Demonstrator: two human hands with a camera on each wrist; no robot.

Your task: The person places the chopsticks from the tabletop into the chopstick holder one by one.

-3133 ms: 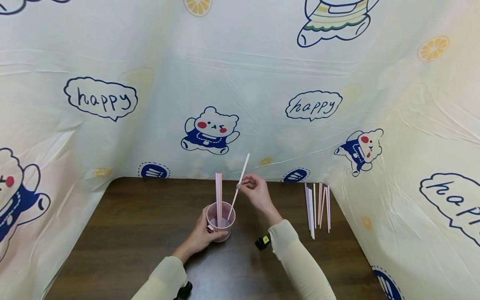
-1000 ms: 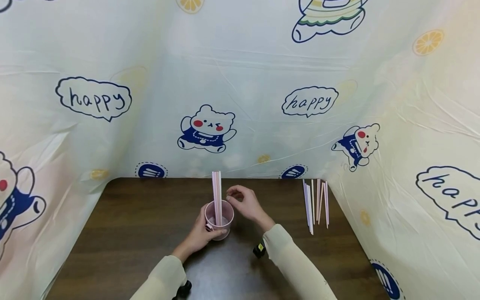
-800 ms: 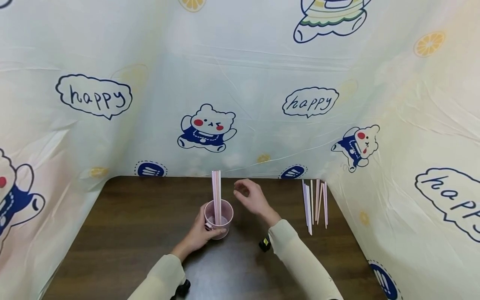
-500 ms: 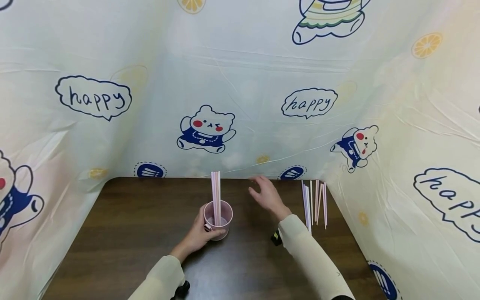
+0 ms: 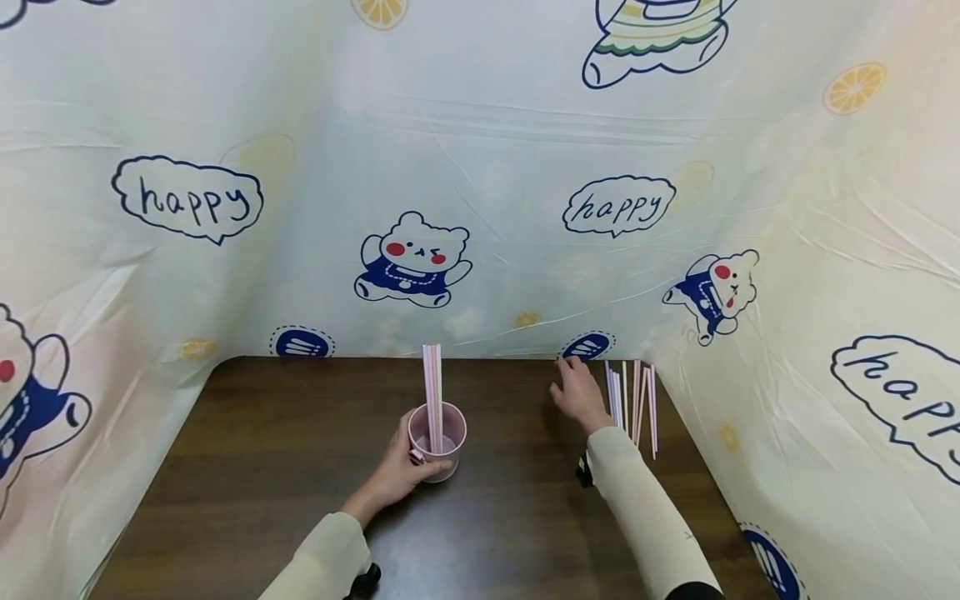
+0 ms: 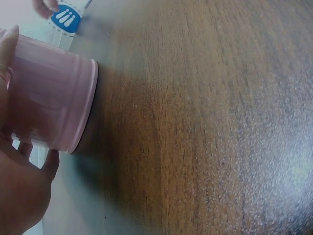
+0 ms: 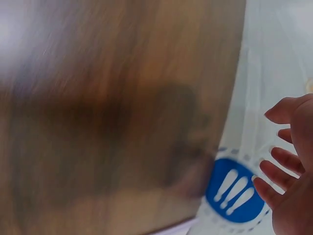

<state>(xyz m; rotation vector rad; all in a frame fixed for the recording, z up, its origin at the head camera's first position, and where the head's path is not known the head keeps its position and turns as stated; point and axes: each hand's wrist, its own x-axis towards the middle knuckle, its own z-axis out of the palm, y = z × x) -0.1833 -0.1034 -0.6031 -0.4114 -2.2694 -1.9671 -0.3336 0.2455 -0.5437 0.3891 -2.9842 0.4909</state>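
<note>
My left hand (image 5: 396,471) grips a pink cup (image 5: 454,423), its thumb across the near side. A bundle of pastel drinking straws (image 5: 432,392) stands upright in the cup. Seen in the left wrist view, the fingers of the left hand (image 6: 22,188) curl round the cup's wall (image 6: 49,93), whose base is close to the tabletop. My right hand (image 5: 582,395) is over the back right of the table, just left of several loose straws (image 5: 653,408). In the right wrist view, the fingers of that hand (image 7: 293,166) are apart and loosely bent, with nothing between them.
The dark wooden table (image 5: 247,467) ends at a printed cloth (image 5: 510,150) that hangs behind it and along both sides. The right sleeve (image 5: 645,500) hides the lower ends of some loose straws.
A straw held by my right hand has joined those in the cup. That hand has let go and moved right, towards the loose straws. My left hand keeps its grip on the cup.
</note>
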